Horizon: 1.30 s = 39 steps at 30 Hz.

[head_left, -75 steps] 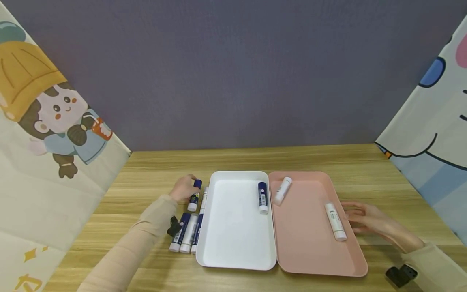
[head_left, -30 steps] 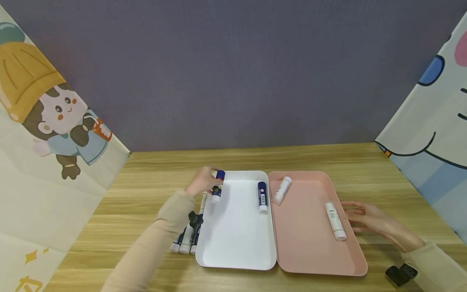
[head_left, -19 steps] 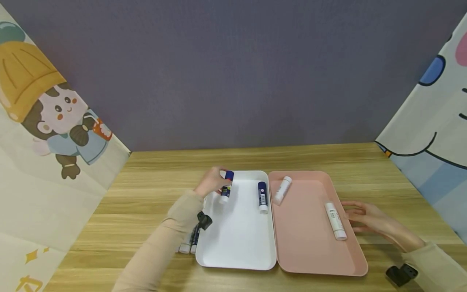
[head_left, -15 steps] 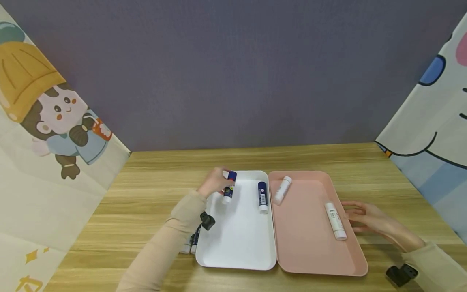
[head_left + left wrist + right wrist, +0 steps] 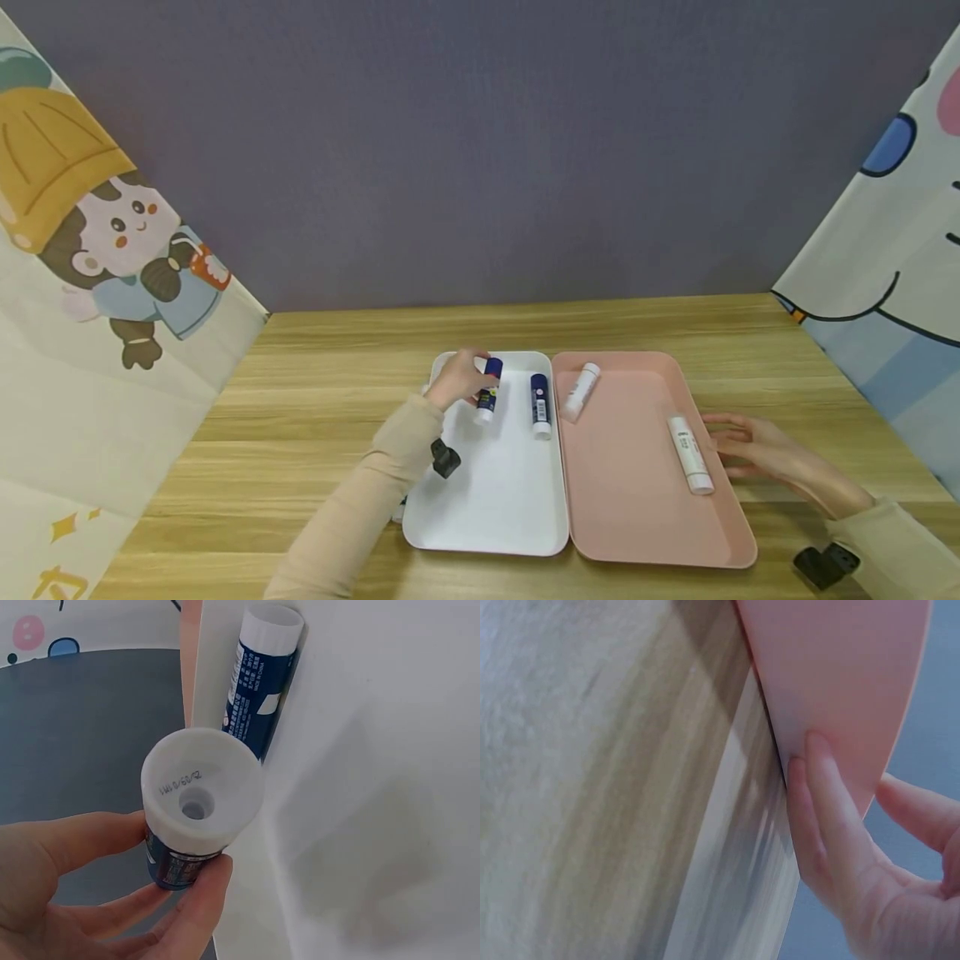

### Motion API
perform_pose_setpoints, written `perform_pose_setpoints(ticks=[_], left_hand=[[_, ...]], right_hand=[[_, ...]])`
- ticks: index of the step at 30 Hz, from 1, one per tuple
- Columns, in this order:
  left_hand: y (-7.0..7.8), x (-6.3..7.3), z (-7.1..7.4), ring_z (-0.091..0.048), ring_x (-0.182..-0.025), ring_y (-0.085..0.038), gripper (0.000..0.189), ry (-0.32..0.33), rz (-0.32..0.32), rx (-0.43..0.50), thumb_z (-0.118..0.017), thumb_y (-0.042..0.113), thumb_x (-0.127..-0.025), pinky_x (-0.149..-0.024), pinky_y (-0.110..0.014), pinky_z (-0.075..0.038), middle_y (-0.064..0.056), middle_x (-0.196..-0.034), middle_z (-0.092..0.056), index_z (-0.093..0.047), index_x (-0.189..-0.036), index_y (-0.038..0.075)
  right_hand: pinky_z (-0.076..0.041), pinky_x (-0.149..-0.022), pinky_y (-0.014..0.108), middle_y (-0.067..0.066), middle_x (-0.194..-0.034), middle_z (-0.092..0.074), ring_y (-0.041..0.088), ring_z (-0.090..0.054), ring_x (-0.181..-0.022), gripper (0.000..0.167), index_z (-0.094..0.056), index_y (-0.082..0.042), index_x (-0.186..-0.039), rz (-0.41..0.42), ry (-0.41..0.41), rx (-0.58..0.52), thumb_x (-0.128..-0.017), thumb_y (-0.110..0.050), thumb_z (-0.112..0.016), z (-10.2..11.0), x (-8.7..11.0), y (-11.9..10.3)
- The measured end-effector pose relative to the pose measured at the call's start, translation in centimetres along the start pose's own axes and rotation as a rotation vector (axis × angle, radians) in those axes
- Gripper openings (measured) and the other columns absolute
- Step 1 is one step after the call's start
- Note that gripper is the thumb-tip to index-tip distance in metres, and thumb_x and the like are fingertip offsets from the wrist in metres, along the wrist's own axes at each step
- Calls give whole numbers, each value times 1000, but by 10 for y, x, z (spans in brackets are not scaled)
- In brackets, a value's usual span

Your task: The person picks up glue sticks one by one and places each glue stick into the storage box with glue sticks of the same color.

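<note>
My left hand point(image 5: 456, 383) pinches a dark blue glue stick point(image 5: 487, 403) between thumb and fingers, above the upper part of the white tray point(image 5: 495, 517). In the left wrist view, its white base point(image 5: 199, 761) faces the camera. A second blue glue stick point(image 5: 540, 405) lies along that tray's right wall. My right hand point(image 5: 761, 454) is at the right side of the pink tray point(image 5: 630, 517); in the right wrist view its extended fingers point(image 5: 832, 795) rest against the tray's outer wall, with the thumb at the rim.
Two white glue sticks lie in the pink tray, one point(image 5: 582, 392) at upper left and one point(image 5: 690, 455) near the right wall. The trays stand side by side on a wooden table point(image 5: 300, 367). Left of the white tray, a glue stick's end point(image 5: 399, 512) peeks out past my left sleeve.
My left hand has lifted the blue glue stick from the table left of the white tray and carried it right, over that tray. The right hand stays where it was.
</note>
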<state>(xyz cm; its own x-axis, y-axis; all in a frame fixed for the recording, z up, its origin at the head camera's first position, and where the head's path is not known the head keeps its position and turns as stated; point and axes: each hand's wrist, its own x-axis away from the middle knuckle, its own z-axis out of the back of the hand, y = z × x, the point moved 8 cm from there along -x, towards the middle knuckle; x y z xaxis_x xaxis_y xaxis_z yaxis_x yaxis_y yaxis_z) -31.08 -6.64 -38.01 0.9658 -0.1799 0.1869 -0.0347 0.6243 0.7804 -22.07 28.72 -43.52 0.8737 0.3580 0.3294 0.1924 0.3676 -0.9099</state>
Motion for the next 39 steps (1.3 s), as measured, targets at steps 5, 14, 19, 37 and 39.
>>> perform_pose_setpoints(ticks=[5,14,19,37,39], left_hand=[[-2,-2,-5,-57,-51,-19,49,2,0,-2,-66,6,-75,-46,-31,-52,-20,-85,-61,-48,-120,-4],[-8,-6,-13,-53,-49,-17,47,4,22,-4,-66,6,-76,-48,-31,-52,-21,-90,-59,-48,-118,-4],[-11,-8,-17,-53,-48,-17,46,9,23,-9,-66,6,-75,-47,-31,-52,-22,-93,-58,-49,-116,-4],[-17,-14,-24,-52,-46,-15,46,4,19,1,-67,4,-74,-45,-30,-51,-22,-89,-58,-49,-115,-5],[-17,-14,-24,-53,-46,-16,46,5,18,-5,-67,4,-74,-45,-30,-51,-22,-89,-58,-50,-115,-5]], right_hand=[[-51,-74,36,24,-114,-50,4,-56,-88,62,-18,18,-128,-7,4,14,-90,-17,-51,0,0,1],[-51,-74,37,26,-115,-49,7,-56,-90,61,-18,17,-129,-8,8,24,-90,-17,-51,1,1,2],[-52,-74,37,23,-114,-50,6,-57,-88,58,-22,16,-128,9,2,5,-90,-16,-51,1,1,1],[-51,-74,37,23,-114,-50,5,-56,-88,58,-21,17,-128,12,-7,7,-90,-16,-51,1,-1,2],[-51,-74,37,25,-114,-50,6,-57,-88,59,-20,17,-128,5,-2,14,-90,-16,-51,2,0,2]])
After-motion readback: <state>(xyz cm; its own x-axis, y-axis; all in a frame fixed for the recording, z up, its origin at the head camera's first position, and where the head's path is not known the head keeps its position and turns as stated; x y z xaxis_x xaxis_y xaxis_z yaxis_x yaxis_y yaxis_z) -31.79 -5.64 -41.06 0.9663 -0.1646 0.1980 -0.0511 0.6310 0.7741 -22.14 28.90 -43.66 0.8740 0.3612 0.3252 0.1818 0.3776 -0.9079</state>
